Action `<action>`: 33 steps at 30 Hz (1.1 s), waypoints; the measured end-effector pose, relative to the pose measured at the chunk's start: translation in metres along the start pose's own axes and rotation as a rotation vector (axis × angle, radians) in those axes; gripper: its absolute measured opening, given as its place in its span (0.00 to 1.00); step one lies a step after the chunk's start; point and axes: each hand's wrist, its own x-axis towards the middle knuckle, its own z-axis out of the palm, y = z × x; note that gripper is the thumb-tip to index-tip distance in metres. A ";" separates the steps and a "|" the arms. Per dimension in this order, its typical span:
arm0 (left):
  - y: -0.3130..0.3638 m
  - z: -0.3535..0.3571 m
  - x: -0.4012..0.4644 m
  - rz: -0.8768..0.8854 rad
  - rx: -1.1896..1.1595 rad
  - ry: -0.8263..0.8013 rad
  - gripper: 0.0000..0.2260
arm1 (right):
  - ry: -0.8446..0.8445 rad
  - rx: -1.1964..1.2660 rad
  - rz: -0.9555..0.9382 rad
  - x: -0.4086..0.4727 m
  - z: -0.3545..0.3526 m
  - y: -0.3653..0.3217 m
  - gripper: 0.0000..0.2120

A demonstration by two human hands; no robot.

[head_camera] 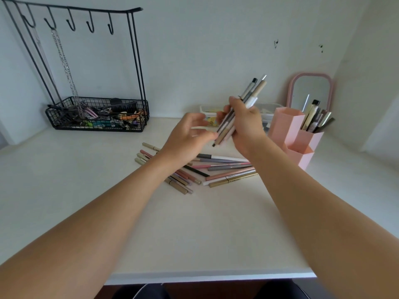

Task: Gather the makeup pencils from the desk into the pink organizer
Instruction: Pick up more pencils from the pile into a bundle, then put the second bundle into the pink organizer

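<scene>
My right hand (246,128) grips a bundle of several makeup pencils (253,91), held tilted above the white desk (86,169), their tops pointing up and to the right. My left hand (187,134) hovers just left of the bundle's lower ends with fingers loosely curled, holding nothing that I can make out. More pencils (224,169) lie scattered on the desk below both hands, in gold, pink, grey and white. The pink organizer (289,128) of hexagonal tubes stands to the right; its tallest rear tube holds several pencils (315,117).
A black wire rack (97,113) with hooks and a basket of hair clips stands at the back left. A pink-framed mirror (311,89) leans behind the organizer. A clear tray (207,113) sits behind my hands. The desk's front edge (211,277) is near me.
</scene>
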 end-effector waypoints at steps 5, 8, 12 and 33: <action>-0.006 -0.012 0.001 0.008 0.013 0.133 0.17 | 0.085 -0.414 -0.134 0.011 -0.020 0.007 0.14; -0.008 -0.011 0.001 0.021 0.022 0.152 0.15 | 0.035 -0.524 -0.142 0.010 -0.020 0.015 0.10; -0.014 -0.010 0.002 0.040 0.067 0.136 0.11 | -0.024 -0.578 -0.187 0.013 -0.020 0.024 0.05; -0.019 -0.008 0.000 0.148 0.085 0.125 0.02 | 0.124 -1.372 -0.232 0.003 -0.072 -0.093 0.10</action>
